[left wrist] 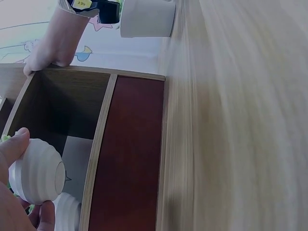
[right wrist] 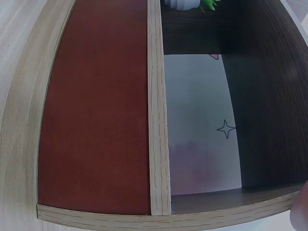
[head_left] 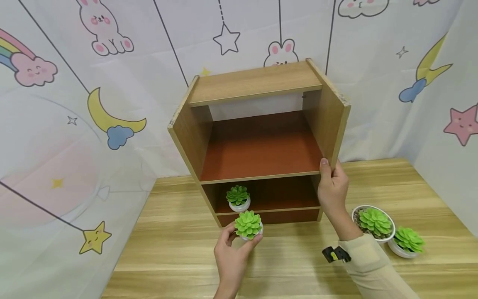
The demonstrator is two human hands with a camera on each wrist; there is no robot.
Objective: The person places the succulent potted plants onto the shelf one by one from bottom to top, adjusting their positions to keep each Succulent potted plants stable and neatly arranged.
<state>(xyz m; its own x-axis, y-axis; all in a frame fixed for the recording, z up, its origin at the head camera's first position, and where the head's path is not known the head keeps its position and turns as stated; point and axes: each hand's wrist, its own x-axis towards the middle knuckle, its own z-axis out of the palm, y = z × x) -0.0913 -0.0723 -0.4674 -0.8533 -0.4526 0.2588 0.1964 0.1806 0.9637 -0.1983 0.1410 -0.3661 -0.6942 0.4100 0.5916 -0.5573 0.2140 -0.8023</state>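
Pinching a potted succulent (head_left: 248, 224), left fingers (head_left: 226, 233) hover; right fingers (head_left: 340, 175) seemingly grip the shelf (head_left: 331, 124).

From farther back, the head view is looking forward and down at the whole shelf (head_left: 261, 145), while both wrist views, lying sideways, are facing its lower front closely, sharing the red bottom panel (left wrist: 129, 151).

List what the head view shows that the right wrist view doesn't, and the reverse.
Only the head view shows the left hand holding a potted plant, plus two more plants on the table.
Only the right wrist view shows a drawn star through the open back of the shelf.
Both show the table, the shelf, the plant inside it and the right hand.
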